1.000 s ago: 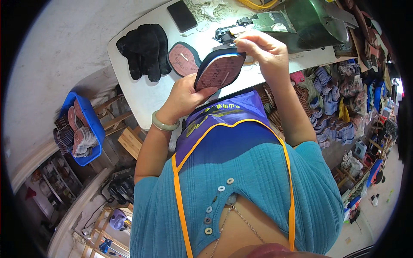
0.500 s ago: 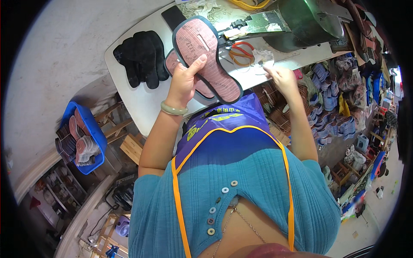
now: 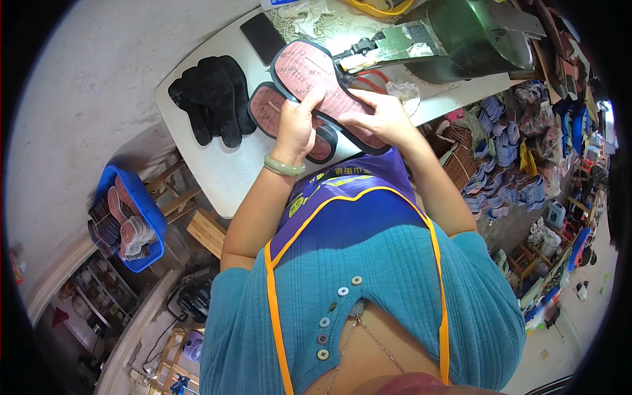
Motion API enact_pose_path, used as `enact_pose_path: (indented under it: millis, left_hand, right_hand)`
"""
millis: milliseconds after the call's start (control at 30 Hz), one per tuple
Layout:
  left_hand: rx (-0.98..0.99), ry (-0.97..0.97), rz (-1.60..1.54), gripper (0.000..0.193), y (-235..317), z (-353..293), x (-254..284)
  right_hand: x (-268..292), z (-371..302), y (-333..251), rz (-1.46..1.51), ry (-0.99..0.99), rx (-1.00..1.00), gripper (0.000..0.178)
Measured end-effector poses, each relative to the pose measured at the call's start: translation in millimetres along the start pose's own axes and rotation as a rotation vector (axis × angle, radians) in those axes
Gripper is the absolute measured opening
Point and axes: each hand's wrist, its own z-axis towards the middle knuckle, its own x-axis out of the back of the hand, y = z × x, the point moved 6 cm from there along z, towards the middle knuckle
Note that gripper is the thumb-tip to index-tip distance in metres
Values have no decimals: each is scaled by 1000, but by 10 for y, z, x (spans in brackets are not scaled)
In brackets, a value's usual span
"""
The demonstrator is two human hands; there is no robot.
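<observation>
Two shoe insoles with pink faces and black edging are held over the white table, one overlapping the other. My left hand (image 3: 297, 128) grips them, its thumb on the pink face of the upper insole (image 3: 304, 71). The lower insole (image 3: 266, 113) sticks out to the left, and its other end shows beneath my left hand. My right hand (image 3: 390, 120) is closed on the narrower near part of the upper insole, thumb on top; its other fingers are partly hidden. Just beyond my right hand, the red handles of a tool, perhaps scissors (image 3: 375, 79), show in part.
The white table (image 3: 197, 157) carries a pile of black sole-shaped pieces (image 3: 214, 92), a dark phone-like slab (image 3: 264, 38), loose threads and a green sewing machine (image 3: 454, 43). A blue basket (image 3: 157, 230) of insoles stands left; many striped bundles (image 3: 503, 148) lie right.
My right hand has moved left from beside the red-handled tool and taken hold of the upper insole. The insoles have shifted slightly, and the lower one shows more.
</observation>
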Motion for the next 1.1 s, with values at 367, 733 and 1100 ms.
enact_pose_path:
  millis: [367,733,1100]
  left_hand:
    - [-300,170,276,30,-194,622,-153]
    - [-67,195,523,42,-125,883,-178]
    - [-1187,-528,1836,65,750,924,-1027]
  right_hand:
    - [224,-242,572,979,-105,-296,31]
    - [258,-130,528,822,61,-464,32]
    - [-36,226,380,816,92,-384,35]
